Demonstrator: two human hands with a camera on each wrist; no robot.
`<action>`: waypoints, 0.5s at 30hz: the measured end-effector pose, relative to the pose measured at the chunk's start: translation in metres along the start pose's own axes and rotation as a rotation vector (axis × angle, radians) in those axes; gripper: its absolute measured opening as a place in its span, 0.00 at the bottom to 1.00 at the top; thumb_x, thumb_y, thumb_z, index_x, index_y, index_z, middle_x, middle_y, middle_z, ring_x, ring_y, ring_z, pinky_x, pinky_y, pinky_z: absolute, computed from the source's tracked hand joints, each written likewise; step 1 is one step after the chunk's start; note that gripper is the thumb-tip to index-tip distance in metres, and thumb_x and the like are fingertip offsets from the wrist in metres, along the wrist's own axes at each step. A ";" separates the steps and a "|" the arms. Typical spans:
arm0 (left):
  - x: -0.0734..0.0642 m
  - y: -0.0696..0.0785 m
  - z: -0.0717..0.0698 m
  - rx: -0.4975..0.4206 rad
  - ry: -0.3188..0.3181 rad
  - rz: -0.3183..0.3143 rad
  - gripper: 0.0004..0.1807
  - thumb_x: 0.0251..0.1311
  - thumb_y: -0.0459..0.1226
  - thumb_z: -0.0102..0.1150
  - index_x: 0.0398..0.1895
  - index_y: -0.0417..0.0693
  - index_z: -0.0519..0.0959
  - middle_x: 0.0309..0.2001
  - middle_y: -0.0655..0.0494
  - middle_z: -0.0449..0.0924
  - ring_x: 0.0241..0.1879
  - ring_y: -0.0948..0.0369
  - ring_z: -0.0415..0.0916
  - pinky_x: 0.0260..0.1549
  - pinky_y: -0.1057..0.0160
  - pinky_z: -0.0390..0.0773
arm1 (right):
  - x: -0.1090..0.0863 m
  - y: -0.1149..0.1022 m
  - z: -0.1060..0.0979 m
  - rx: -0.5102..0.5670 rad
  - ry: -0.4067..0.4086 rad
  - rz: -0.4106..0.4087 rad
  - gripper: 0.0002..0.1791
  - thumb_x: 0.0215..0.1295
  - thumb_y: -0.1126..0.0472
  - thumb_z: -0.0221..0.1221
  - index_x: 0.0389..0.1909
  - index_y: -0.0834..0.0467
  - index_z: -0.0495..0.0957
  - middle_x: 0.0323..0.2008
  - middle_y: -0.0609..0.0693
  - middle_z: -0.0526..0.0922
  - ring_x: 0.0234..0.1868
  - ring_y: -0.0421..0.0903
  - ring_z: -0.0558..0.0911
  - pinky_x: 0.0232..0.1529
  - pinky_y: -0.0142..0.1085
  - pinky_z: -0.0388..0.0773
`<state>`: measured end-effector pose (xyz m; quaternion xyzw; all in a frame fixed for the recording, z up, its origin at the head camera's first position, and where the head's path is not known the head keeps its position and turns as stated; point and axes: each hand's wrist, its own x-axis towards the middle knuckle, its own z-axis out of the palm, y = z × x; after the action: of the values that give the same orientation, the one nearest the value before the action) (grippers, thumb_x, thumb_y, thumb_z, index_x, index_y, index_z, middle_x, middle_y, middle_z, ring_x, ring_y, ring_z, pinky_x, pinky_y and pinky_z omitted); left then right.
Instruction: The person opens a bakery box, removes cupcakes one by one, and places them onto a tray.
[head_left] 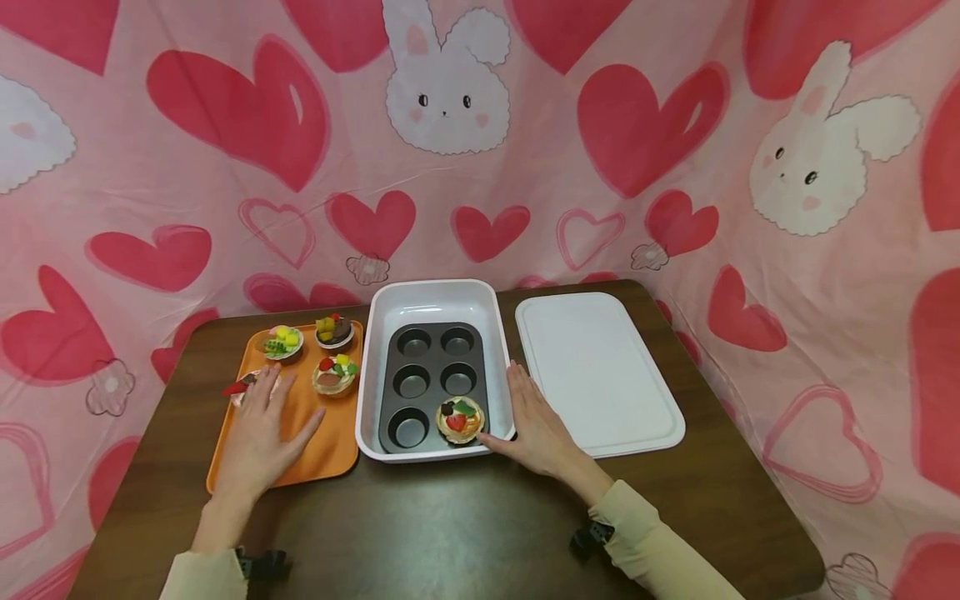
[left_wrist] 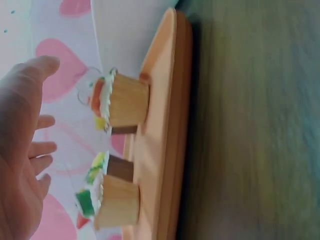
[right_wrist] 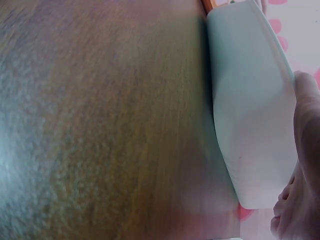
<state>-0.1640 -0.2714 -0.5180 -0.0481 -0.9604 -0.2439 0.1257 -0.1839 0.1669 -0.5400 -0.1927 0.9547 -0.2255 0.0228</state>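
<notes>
My left hand [head_left: 258, 437] hovers over the orange tray [head_left: 330, 454], fingers spread and holding nothing. Partly hidden beneath its fingertips is a cupcake with a red topping [head_left: 242, 384]. Beside it on the tray stand a cupcake with green and yellow toppings [head_left: 282, 342], a chocolate-topped cupcake [head_left: 334, 332] and a fruit-topped cupcake [head_left: 335, 377]. At the near right corner of the white bin [head_left: 432, 293], my right hand [head_left: 542, 429] has straight fingers along its side and the thumb by its front rim. Inside lies a dark muffin pan [head_left: 435, 402], with a fruit tart [head_left: 459, 419] in its near right cup.
A white lid [head_left: 603, 371] lies flat on the brown table [head_left: 450, 533], right of the bin. Behind and at the sides hangs a pink cloth [head_left: 540, 167] with hearts and rabbits, close to the table's edges.
</notes>
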 end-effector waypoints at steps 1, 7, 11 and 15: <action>0.001 0.003 0.001 0.000 -0.009 0.012 0.46 0.67 0.48 0.74 0.81 0.38 0.65 0.85 0.28 0.55 0.86 0.30 0.48 0.81 0.22 0.51 | 0.000 0.000 0.000 0.001 0.001 0.000 0.71 0.67 0.24 0.63 0.90 0.62 0.35 0.92 0.61 0.39 0.92 0.61 0.44 0.90 0.59 0.49; 0.008 0.018 0.007 -0.020 -0.096 0.083 0.43 0.68 0.50 0.73 0.82 0.44 0.69 0.85 0.34 0.61 0.86 0.33 0.51 0.78 0.22 0.58 | 0.000 -0.001 0.001 -0.001 0.009 -0.003 0.71 0.67 0.25 0.63 0.90 0.63 0.37 0.91 0.62 0.40 0.92 0.61 0.45 0.90 0.58 0.49; 0.010 0.026 0.011 -0.038 -0.150 0.098 0.41 0.70 0.52 0.72 0.80 0.46 0.72 0.84 0.38 0.64 0.86 0.33 0.54 0.78 0.23 0.61 | 0.000 -0.001 0.001 -0.017 0.024 -0.015 0.71 0.67 0.26 0.64 0.90 0.65 0.38 0.91 0.64 0.42 0.92 0.61 0.46 0.90 0.58 0.51; 0.011 0.033 0.017 -0.050 -0.185 0.119 0.40 0.71 0.53 0.71 0.81 0.48 0.73 0.84 0.40 0.66 0.86 0.34 0.55 0.79 0.25 0.61 | -0.001 -0.001 0.000 -0.019 0.026 -0.012 0.71 0.67 0.26 0.64 0.90 0.65 0.38 0.91 0.64 0.42 0.92 0.61 0.46 0.90 0.58 0.51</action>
<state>-0.1729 -0.2335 -0.5146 -0.1304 -0.9570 -0.2543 0.0493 -0.1828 0.1661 -0.5396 -0.1957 0.9559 -0.2190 0.0072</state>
